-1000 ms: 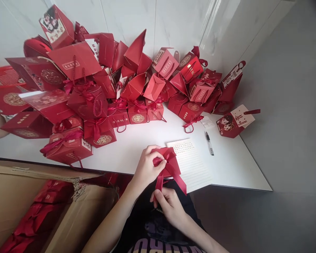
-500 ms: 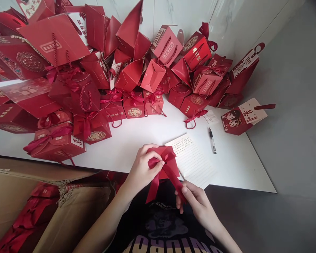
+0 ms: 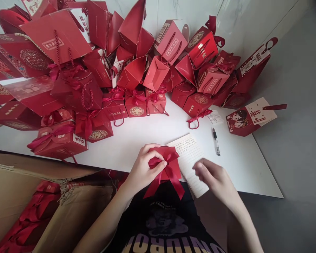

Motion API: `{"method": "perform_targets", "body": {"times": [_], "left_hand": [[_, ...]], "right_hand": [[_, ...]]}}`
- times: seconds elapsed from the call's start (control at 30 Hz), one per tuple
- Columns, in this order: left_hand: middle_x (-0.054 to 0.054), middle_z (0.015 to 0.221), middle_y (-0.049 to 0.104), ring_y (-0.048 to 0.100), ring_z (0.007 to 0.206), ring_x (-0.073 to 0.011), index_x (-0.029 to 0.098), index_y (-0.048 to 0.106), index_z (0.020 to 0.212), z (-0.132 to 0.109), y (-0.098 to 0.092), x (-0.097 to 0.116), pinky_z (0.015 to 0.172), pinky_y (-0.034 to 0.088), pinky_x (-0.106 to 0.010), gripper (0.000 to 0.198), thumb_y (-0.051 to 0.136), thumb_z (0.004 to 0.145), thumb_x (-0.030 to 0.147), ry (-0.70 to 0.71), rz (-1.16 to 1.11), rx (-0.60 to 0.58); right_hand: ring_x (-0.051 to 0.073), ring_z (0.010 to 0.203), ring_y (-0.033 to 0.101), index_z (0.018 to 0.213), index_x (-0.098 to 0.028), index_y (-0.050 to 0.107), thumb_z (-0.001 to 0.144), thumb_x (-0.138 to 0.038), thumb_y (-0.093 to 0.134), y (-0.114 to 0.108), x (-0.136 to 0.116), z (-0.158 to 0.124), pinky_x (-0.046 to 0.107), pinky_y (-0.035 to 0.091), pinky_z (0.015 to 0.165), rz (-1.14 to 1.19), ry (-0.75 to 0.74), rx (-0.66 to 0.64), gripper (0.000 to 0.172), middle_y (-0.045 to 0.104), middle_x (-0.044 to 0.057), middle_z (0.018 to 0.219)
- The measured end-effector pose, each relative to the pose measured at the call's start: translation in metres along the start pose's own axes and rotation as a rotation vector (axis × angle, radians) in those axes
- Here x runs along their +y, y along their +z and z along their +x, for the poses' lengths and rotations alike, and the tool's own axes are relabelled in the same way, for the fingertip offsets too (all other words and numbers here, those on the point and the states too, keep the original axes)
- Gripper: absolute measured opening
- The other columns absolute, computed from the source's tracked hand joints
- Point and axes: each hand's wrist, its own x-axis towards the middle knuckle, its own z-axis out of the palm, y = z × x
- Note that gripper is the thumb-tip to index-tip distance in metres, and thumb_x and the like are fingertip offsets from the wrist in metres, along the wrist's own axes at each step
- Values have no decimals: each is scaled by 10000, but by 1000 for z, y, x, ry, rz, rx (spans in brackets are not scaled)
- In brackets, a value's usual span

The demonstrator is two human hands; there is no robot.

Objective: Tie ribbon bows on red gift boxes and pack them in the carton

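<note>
My left hand (image 3: 146,167) is closed, its thumb and finger pinching the knot of a red ribbon bow (image 3: 171,172). Under the bow is a small red gift box (image 3: 161,151) at the table's front edge, its lower part hidden. Both ribbon tails hang down over the near side, in front of a black shirt. To the right, my right hand (image 3: 213,177) hovers over an open lined notebook (image 3: 191,158) with rows of writing. The fingers are curled together, apart from the ribbon, and no item shows in them.
Red gift boxes and bags (image 3: 137,105) crowd the back and left of the white table (image 3: 137,131). A pen (image 3: 216,142) lies right of the notebook. Farther right stands a box with cartoon figures (image 3: 242,121). An open carton (image 3: 76,207) at lower left holds more ribboned red boxes.
My right hand has let go of the ribbon tail and moved up and right over the notebook. The tail now hangs loose. My left hand keeps its pinch on the bow.
</note>
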Motion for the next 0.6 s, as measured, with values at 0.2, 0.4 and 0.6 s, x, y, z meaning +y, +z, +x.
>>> {"method": "perform_targets", "body": {"times": [0.2,0.4,0.6], "left_hand": [[-66,1155,521,502,1129,-200,225,512,1007,-7,0,-3,943,420,-325,212,524,823,329,-52,-81,326],[52,539,364,393,525,-113,205,340,599,-10,-3,-1,541,329,-248,387,416,864,476,-356,58,135],[60,556,265,282,513,-94,204,284,609,-13,4,-1,510,278,-222,355,414,881,392,-299,-37,211]], "right_hand": [[115,540,434,645,-187,481,873,-553,430,29,-20,42,235,345,534,-52,-131,160,434,482,-27,574],[96,506,343,597,-194,416,866,-509,462,43,-23,42,226,290,503,0,-96,122,418,390,-54,526],[101,547,374,628,-193,421,872,-458,487,55,-9,37,225,310,534,272,-103,131,366,411,-48,579]]}}
